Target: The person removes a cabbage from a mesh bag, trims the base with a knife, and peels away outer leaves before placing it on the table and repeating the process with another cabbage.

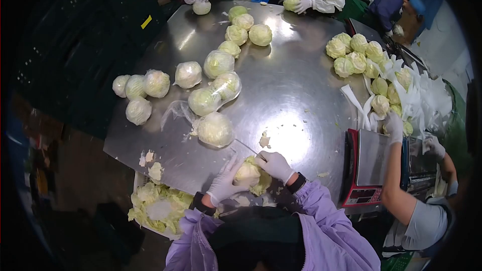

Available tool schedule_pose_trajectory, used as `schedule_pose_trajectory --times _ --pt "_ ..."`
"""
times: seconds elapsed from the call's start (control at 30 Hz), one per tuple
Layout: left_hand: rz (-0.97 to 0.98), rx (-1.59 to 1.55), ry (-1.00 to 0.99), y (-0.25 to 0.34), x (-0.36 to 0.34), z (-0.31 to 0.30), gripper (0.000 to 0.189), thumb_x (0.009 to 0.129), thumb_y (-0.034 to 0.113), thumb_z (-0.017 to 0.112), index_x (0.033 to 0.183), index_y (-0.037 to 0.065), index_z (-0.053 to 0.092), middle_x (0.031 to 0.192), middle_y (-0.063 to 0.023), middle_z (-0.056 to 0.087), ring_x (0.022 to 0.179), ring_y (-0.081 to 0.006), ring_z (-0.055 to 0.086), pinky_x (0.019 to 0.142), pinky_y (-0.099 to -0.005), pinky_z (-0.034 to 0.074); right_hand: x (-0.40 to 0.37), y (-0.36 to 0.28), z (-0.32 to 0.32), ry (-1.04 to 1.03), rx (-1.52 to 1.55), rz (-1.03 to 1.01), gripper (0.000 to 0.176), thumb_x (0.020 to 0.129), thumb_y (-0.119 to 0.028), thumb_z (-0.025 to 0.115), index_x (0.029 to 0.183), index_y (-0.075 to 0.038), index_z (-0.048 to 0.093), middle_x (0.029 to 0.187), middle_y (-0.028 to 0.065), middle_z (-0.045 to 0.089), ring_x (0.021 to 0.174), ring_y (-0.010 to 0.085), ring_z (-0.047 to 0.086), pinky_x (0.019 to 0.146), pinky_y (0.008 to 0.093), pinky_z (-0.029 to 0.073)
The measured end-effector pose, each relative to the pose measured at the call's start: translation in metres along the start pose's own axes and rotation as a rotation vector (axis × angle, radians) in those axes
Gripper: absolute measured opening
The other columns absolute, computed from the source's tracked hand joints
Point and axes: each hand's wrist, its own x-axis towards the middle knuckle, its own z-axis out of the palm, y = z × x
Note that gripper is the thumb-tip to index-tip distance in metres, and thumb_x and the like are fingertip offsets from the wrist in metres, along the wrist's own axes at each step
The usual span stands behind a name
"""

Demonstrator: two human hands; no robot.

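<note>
A pale green cabbage [247, 174] with loose outer leaves sits at the near edge of the steel table, right in front of me. My left hand [224, 180], in a white glove, grips its left side with the fingers reaching forward. On the other side, my gloved right hand [275, 165] is closed round what looks like a knife [245, 146]; its thin blade points forward and left, and its handle is hidden in my fist. Just beyond lies a film-wrapped cabbage [215, 129].
Several cabbages, some wrapped in film, run across the steel table [296, 90]. A crate of trimmed leaves [159, 206] stands at my left. A red scale [362, 195], white bags [427, 95] and a co-worker's arm [396, 170] are at my right. Other people work opposite.
</note>
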Motion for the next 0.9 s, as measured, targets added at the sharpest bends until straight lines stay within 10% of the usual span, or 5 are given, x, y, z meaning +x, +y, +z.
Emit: schedule_pose_trajectory --times 0.37,0.43,0.7,0.77,0.9 --pt "-0.182 0.147 0.145 0.007 -0.017 0.010 0.099 0.066 0.038 0.081 0.142 0.001 0.030 0.147 -0.0263 0.025 0.136 -0.0464 0.020 0.112 -0.0467 0.023 0.019 0.032 0.004 -0.011 0.357 0.342 0.027 0.089 -0.029 0.058 0.097 -0.003 0.061 0.070 0.0136 0.065 0.062 0.0252 0.065 0.059 0.0371 0.050" --pt "-0.147 0.051 0.154 0.000 -0.023 0.009 0.096 0.065 0.036 0.082 0.141 0.002 0.033 0.146 -0.0256 0.026 0.136 -0.0456 0.022 0.111 -0.0465 0.023 0.012 0.033 0.006 0.256 -0.174 0.030 0.033 0.086 -0.027 0.063 0.110 -0.005 0.060 0.076 0.0125 0.065 0.064 0.0270 0.065 0.059 0.0370 0.051" --pt "-0.134 -0.137 0.284 -0.018 -0.026 0.017 0.079 0.069 0.026 0.078 0.133 0.001 0.039 0.134 -0.0192 0.039 0.127 -0.0361 0.038 0.105 -0.0443 0.035 -0.009 -0.038 0.050 0.241 0.189 -0.410 0.038 0.088 -0.029 0.060 0.115 -0.003 0.059 0.085 0.0164 0.066 0.067 0.0265 0.065 0.062 0.0332 0.052" --pt "-0.316 -0.893 0.362 -0.040 -0.032 0.014 0.065 0.077 0.017 0.071 0.132 0.001 0.041 0.133 -0.0163 0.043 0.124 -0.0331 0.044 0.105 -0.0440 0.037 -0.005 -0.015 0.049 -0.210 0.579 0.270 0.041 0.089 -0.029 0.060 0.121 -0.003 0.057 0.079 0.0092 0.064 0.057 0.0158 0.061 0.054 0.0284 0.051" --pt "-0.264 -1.928 0.419 -0.040 -0.042 -0.003 0.062 0.090 0.040 0.047 0.138 0.003 0.036 0.142 -0.0163 0.039 0.127 -0.0344 0.043 0.108 -0.0461 0.035 -0.020 0.018 0.050 -0.212 0.651 0.286 0.042 0.091 -0.023 0.060 0.127 -0.002 0.055 0.079 0.0058 0.063 0.053 0.0098 0.056 0.050 0.0245 0.048"
